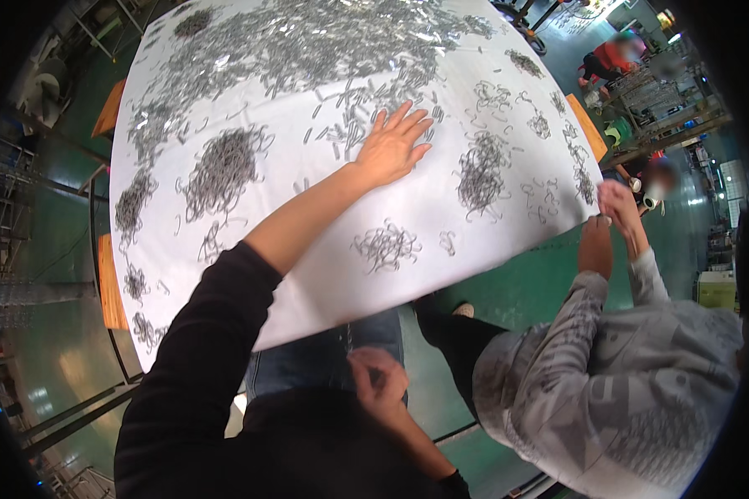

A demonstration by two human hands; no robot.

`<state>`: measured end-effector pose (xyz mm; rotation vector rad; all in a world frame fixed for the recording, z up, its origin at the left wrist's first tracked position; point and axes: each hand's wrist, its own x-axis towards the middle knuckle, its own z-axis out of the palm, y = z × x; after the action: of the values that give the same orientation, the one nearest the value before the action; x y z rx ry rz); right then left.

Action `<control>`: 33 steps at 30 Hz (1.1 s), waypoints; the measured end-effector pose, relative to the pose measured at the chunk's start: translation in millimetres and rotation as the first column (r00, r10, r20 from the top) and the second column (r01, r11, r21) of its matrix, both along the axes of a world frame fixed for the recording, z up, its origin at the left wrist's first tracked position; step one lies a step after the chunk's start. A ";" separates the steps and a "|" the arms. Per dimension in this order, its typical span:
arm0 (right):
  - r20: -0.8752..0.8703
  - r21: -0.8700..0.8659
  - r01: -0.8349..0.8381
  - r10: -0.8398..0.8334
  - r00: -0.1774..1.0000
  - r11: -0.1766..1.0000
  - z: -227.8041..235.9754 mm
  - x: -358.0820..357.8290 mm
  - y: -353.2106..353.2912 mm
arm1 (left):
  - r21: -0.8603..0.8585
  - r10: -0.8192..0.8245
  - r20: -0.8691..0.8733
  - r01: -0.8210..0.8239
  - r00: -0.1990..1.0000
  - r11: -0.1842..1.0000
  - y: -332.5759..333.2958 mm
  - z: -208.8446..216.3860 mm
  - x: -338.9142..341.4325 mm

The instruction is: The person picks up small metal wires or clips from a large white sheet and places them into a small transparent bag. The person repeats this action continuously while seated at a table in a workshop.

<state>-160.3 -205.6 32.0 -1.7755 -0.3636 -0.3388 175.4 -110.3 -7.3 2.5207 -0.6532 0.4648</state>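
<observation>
I find the left hand (395,150) spread flat, palm down, gripping nothing visible, beside the loose grey strips (354,129) on the white-covered table (333,283); the right hand (379,382) is loosely curled below the table's near edge, and I cannot tell whether it holds anything. I judge the step in hand to be parting strips from the main spread, the next move calling for light, even pressure.
</observation>
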 end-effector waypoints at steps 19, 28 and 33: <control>0.040 0.059 -0.024 0.021 0.999 0.998 -27.9 17.5 3.0 | 0.253 -0.115 -0.296 0.194 0.948 0.948 122.0 7.8 -120.8; 0.057 0.099 -0.048 0.042 0.997 0.994 -34.3 0.4 16.0 | -0.348 0.280 -0.319 -0.387 0.905 0.854 151.3 22.8 -182.6; 0.072 0.102 -0.032 0.024 0.997 0.994 -38.4 -10.1 19.6 | -0.321 0.234 -0.272 -0.318 0.933 0.892 143.8 8.6 -200.5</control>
<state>-170.4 -186.0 -6.4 -1.6585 -0.4141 -0.3948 -25.1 33.6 1.4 2.2696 -0.1014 0.3488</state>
